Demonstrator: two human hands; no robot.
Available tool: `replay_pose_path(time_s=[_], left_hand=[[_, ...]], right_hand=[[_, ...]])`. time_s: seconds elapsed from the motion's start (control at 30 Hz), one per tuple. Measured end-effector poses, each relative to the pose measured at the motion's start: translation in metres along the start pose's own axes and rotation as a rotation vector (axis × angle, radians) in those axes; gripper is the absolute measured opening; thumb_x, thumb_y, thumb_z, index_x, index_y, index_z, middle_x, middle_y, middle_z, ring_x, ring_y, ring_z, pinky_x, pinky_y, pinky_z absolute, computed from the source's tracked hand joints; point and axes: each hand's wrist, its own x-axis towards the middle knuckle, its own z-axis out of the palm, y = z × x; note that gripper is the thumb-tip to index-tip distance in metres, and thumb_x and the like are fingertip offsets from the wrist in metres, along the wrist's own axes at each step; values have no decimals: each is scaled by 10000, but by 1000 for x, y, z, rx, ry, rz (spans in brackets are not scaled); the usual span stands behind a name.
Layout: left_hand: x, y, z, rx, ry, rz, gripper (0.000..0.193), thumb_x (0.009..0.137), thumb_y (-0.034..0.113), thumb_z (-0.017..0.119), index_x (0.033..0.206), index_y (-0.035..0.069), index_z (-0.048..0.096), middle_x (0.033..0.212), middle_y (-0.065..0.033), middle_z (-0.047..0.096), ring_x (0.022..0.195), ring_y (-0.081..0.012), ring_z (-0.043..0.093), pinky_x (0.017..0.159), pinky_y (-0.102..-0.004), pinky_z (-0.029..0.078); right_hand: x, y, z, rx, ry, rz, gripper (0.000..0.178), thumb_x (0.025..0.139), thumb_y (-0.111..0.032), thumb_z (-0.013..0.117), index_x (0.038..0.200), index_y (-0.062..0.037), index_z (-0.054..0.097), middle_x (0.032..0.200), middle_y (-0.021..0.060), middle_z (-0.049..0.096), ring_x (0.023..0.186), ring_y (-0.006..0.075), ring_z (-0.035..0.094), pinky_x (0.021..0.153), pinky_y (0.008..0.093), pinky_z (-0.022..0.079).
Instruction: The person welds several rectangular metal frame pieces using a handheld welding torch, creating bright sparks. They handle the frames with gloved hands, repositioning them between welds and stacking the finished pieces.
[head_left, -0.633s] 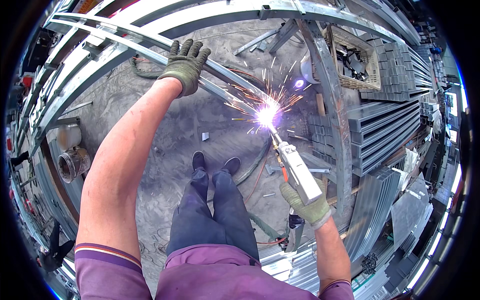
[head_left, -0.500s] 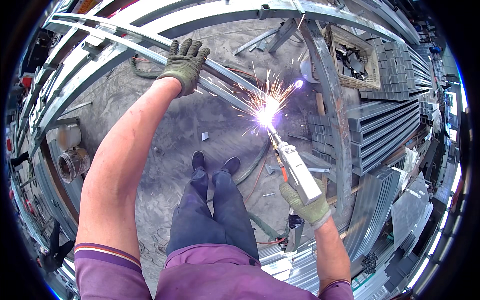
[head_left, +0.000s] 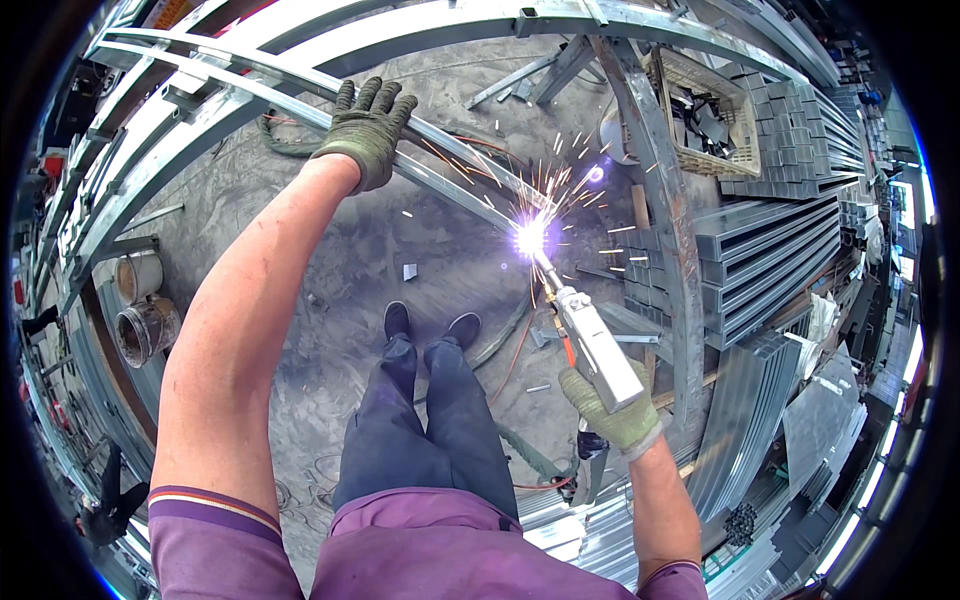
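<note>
My right hand (head_left: 622,412), in a green glove, is closed around a white and silver welding gun (head_left: 600,345). The gun's thin nozzle points up and left, and its tip meets the end of a steel tube (head_left: 463,150) in a bright violet-white glare. Sparks fan out from that spot, and the joint itself is lost in the light. My left hand (head_left: 364,138), gloved in dark green, lies palm down across the tube and a thinner rail (head_left: 455,193) beside it, fingers spread. Its thumb is hard to make out.
A large steel frame (head_left: 430,47) arches across the far side, with an upright beam (head_left: 668,220) at right. Beyond it are a plastic crate (head_left: 745,145) of offcuts and stacked square tubes (head_left: 770,265). Two buckets (head_left: 147,330) stand at left. Hoses (head_left: 525,450) trail over the floor.
The glare is smaller and the sparks have spread into longer, scattered streaks, more of them to the right. Both hands and the welding gun stay almost in place.
</note>
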Motion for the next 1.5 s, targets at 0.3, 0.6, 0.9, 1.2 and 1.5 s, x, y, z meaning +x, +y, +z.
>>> replay_pose_path(time_s=[0.3,0.6,0.9,1.2,1.5], left_hand=[[-1,1,-1,-47,14,-1,797,889,109,659,1621,187,355,1719,-135,288,1631,-343,195,1332,-568,95],[-1,0,-4,-9,-23,-1,778,913,134,567,1653,173,331,1737,-139,280,1636,-332,197,1324,-584,72],[2,1,-10,-62,-12,-10,803,880,105,679,1615,188,367,1721,-136,290,1633,-342,183,1329,-569,84],[2,1,-1,-107,58,21,737,871,93,642,1569,171,416,1657,-154,373,1594,-372,253,1312,-589,98],[10,-3,-32,27,-127,105,846,782,334,854,1510,111,484,1523,-177,496,1507,-372,385,1298,-560,190]], right_hand=[[-3,-1,-1,-65,-7,-27,215,839,-153,845,1004,-65,739,800,86,712,676,275,715,613,386,569],[-7,-1,1,-8,-29,69,217,841,-150,841,1010,-60,737,786,88,710,673,276,718,618,384,574],[-11,-1,2,20,-34,145,262,839,-172,846,1050,-54,743,834,109,738,724,279,740,653,378,584],[-54,16,32,246,-28,451,358,867,-307,844,1120,-69,755,934,101,789,861,228,778,768,365,601],[-75,21,49,140,8,228,357,875,-345,827,1122,-101,743,862,83,767,792,281,759,712,389,594]])
